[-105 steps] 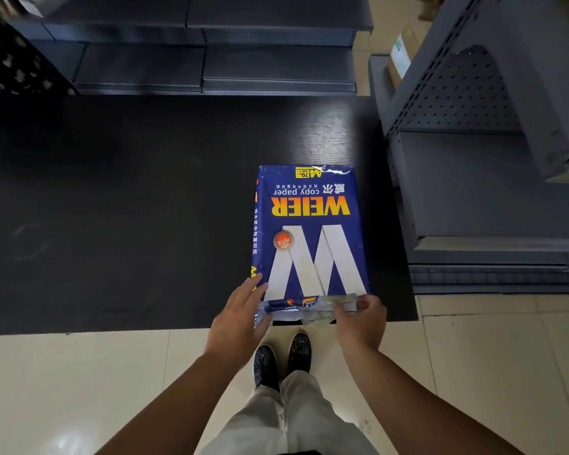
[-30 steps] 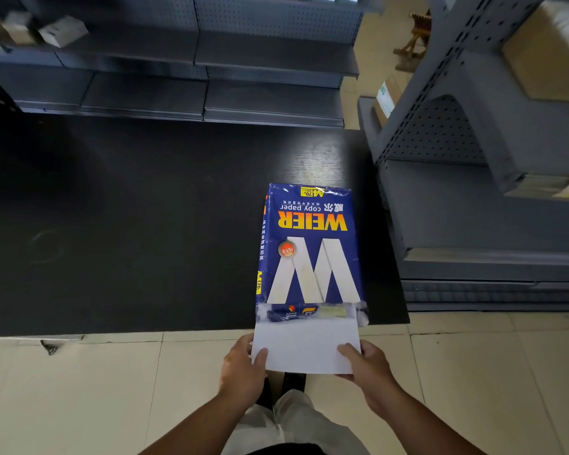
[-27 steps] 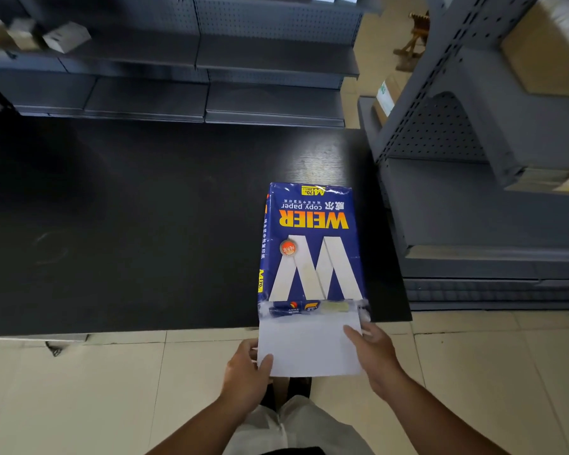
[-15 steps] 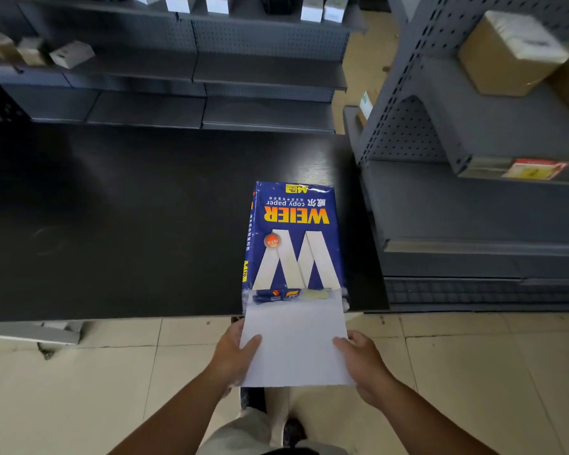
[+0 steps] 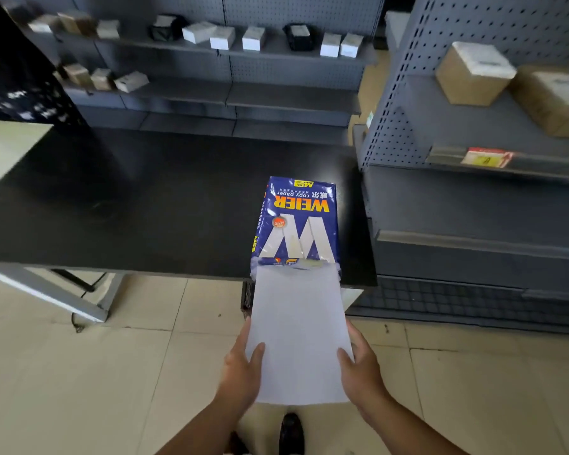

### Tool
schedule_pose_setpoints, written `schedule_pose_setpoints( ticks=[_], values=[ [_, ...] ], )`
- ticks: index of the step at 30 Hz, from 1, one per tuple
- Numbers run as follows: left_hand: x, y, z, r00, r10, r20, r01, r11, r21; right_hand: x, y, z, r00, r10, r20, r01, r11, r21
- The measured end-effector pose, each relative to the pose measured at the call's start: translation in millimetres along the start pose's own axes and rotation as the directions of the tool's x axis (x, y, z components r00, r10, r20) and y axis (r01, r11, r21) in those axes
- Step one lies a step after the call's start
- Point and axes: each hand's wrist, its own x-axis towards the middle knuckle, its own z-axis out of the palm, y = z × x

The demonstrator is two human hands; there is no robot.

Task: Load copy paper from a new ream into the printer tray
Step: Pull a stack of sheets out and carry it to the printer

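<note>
A blue ream wrapper (image 5: 296, 221) marked WEIER copy paper lies on the black table (image 5: 145, 205) near its front right corner, its near end torn open. A white stack of paper (image 5: 298, 336) sticks far out of that open end, over the table's edge and above the floor. My left hand (image 5: 242, 369) grips the stack's left edge and my right hand (image 5: 358, 369) grips its right edge, thumbs on top. The far end of the stack is still inside the wrapper. No printer is in view.
Grey metal shelving (image 5: 473, 205) stands right of the table, with cardboard boxes (image 5: 473, 73) on an upper shelf. More shelves with small white boxes (image 5: 224, 36) run behind the table. Beige floor tiles (image 5: 96, 372) lie below, and my shoes (image 5: 289, 433) show at the bottom.
The wrapper end was torn open and the paper stack has slid steadily toward me out of the wrapper. My view has risen and pulled back from the table.
</note>
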Motion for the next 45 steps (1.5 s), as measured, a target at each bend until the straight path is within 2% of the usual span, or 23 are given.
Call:
schedule_pose_setpoints(
  ticks=[6,11,16,20,22,24,26,31,36,38,41,45],
  values=[
    [-54.2,-19.0,-1.2,0.997,0.071,-0.009,-0.071,0.996,-0.048,-61.2,14.7,-6.2,0.996,-0.072,-0.055,0.072,0.997,0.006],
    [-104.2,-49.3,-28.9,0.991,0.128,-0.038,-0.131,0.986,-0.100,-116.4,39.6,11.2,0.989,-0.126,-0.074,0.124,0.992,-0.031],
    [-161.8,-101.5,-75.2,0.978,0.119,-0.172,-0.147,0.976,-0.160,-164.1,52.2,58.7,0.981,-0.191,0.048,0.193,0.980,-0.054],
    [-193.2,-147.5,-119.6,0.937,0.001,-0.349,-0.067,0.982,-0.176,-189.6,40.6,113.6,0.943,-0.262,0.207,0.280,0.958,-0.062],
    [-205.8,-162.8,-141.7,0.905,-0.021,-0.426,-0.064,0.981,-0.185,-196.3,33.7,142.7,0.908,-0.291,0.300,0.330,0.940,-0.085],
    [-216.6,-175.3,-164.8,0.871,-0.097,-0.482,-0.056,0.954,-0.294,-200.5,26.1,172.7,0.869,-0.323,0.375,0.383,0.918,-0.097],
    [-227.3,-186.2,-187.1,0.835,-0.169,-0.524,-0.063,0.916,-0.395,-205.9,17.6,202.4,0.812,-0.364,0.455,0.454,0.886,-0.101],
    [-246.3,-212.4,-235.0,0.723,-0.253,-0.643,-0.112,0.875,-0.471,-222.1,-6.0,268.3,0.666,-0.408,0.625,0.547,0.837,-0.035],
    [-245.6,-228.3,-270.8,0.563,-0.324,-0.760,-0.156,0.862,-0.483,-217.8,-18.0,337.3,0.557,-0.478,0.679,0.591,0.803,0.080],
    [-238.4,-227.3,-283.6,0.486,-0.365,-0.794,-0.185,0.845,-0.501,-204.8,-18.8,367.0,0.532,-0.498,0.685,0.637,0.769,0.064],
    [-219.0,-230.0,-303.9,0.402,-0.399,-0.824,-0.199,0.840,-0.504,-203.3,-41.7,401.8,0.491,-0.495,0.717,0.639,0.764,0.089],
    [-198.0,-220.1,-338.0,0.363,-0.413,-0.835,-0.179,0.849,-0.497,-190.1,-83.5,443.0,0.451,-0.362,0.816,0.609,0.793,0.015]
  ],
)
